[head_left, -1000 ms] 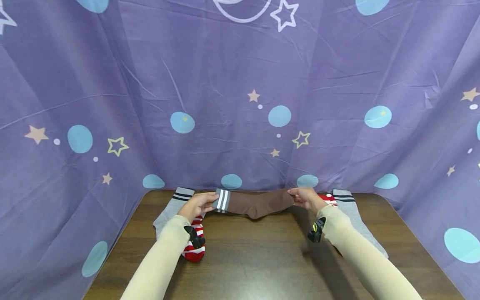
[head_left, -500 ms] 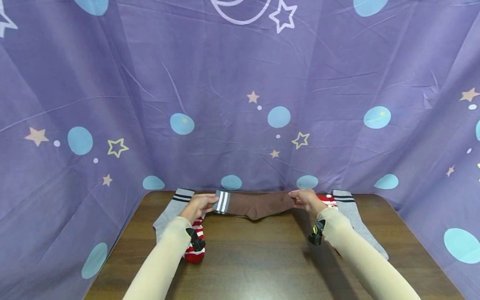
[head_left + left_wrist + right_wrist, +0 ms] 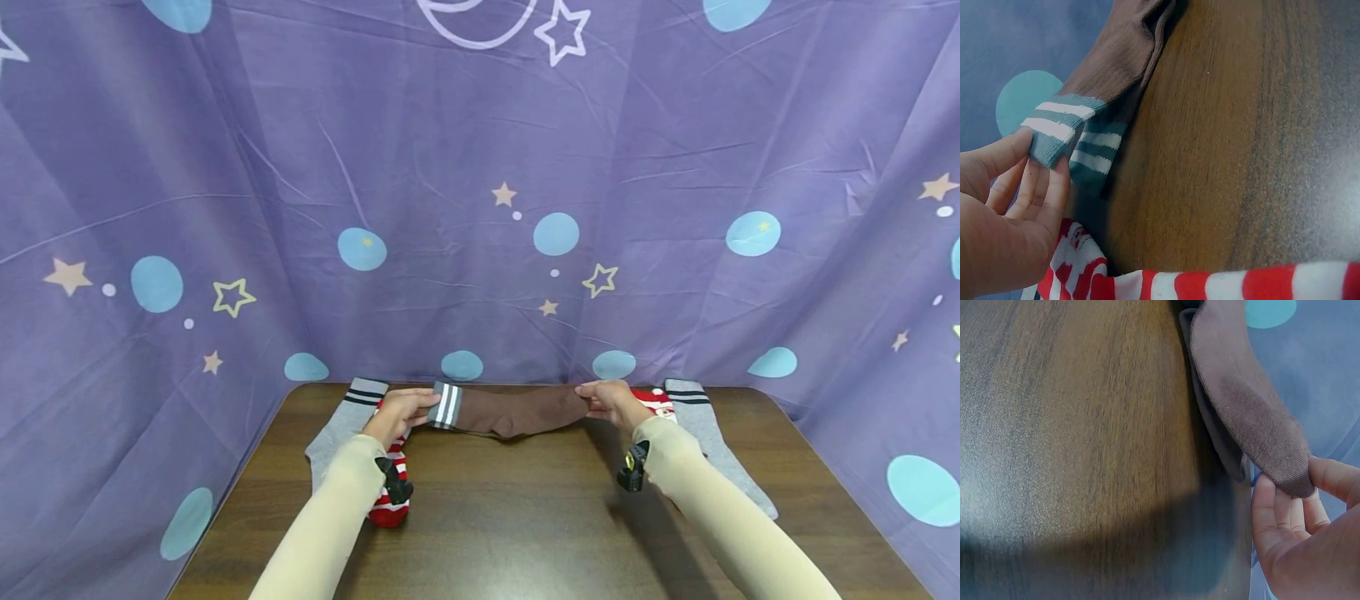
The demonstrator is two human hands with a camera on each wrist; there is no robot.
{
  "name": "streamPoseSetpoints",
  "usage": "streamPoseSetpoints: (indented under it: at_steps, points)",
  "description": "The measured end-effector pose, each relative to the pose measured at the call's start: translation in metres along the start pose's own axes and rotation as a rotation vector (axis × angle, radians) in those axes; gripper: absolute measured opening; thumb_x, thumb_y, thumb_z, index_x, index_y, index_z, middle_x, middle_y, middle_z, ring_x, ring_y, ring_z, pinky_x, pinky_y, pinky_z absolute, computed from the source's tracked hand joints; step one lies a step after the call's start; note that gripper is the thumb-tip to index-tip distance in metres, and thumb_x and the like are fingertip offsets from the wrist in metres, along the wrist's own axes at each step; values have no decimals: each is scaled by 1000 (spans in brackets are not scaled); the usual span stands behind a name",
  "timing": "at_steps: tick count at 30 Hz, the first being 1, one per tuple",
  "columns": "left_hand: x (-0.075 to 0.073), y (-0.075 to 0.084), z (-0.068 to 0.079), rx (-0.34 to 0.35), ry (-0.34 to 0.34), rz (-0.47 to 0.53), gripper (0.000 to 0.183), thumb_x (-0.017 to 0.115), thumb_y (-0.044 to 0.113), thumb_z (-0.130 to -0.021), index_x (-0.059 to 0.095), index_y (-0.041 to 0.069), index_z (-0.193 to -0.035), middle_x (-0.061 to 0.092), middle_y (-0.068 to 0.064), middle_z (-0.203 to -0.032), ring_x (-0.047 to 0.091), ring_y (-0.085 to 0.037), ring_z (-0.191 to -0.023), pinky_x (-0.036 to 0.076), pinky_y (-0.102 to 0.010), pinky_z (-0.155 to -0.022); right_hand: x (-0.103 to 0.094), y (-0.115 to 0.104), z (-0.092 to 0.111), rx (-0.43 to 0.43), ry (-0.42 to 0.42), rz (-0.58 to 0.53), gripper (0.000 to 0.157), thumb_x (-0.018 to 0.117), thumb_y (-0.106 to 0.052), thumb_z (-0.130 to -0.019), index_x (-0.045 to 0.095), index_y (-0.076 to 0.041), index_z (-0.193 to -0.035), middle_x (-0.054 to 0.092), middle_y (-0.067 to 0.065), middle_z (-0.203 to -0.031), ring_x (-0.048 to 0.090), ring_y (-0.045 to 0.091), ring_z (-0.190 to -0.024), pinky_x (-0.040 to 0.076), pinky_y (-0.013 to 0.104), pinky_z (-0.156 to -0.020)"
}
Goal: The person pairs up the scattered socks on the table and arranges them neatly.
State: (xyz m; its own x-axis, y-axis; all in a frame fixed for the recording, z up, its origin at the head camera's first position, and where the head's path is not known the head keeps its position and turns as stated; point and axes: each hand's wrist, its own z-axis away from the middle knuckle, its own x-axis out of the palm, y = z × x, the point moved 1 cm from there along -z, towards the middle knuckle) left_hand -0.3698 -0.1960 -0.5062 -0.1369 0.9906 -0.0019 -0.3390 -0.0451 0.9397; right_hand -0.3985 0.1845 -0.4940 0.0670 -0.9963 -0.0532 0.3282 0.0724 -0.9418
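Observation:
A brown sock (image 3: 517,412) with a grey, white-striped cuff is stretched crosswise at the back of the table. My left hand (image 3: 399,413) pinches its cuff between thumb and fingers. At the other end my right hand (image 3: 617,402) pinches the toe. Below the held sock lies a second brown sock (image 3: 1099,149) with a matching cuff, seen in the left wrist view; in the right wrist view its brown toe end (image 3: 1216,434) shows under the upper one. Much of this lower sock is hidden.
Beside my left hand lie a grey sock (image 3: 341,429) with black stripes and a red-and-white striped sock (image 3: 392,507). A second grey sock (image 3: 712,433) and a red-and-white one (image 3: 655,401) lie by my right forearm, partly covered. A purple curtain (image 3: 450,275) borders the table (image 3: 510,517).
Very little differs. My left hand and the cuff have edged slightly to the right, while my right hand stays at the toe. Both hands keep their hold.

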Motion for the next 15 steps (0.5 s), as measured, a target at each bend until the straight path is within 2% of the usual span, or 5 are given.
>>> streamPoseSetpoints:
  at_steps: [8, 15]
  points:
    - [6, 2, 1, -1, 10, -5, 42, 74, 0, -90, 62, -10, -129, 69, 7, -70, 63, -6, -64, 58, -22, -67, 2, -3, 1, 14, 15, 9, 11, 66, -3, -95, 73, 2, -102, 65, -6, -70, 62, 7, -63, 57, 25, -61]
    - [9, 0, -1, -9, 13, -15, 40, 74, 3, -90, 64, -8, -127, 69, 5, -71, 63, -6, -64, 58, -21, -64, 6, -3, -1, 22, 8, 27, 28, 64, -5, -96, 65, 10, -120, 66, -5, -70, 64, 7, -65, 57, 24, -62]
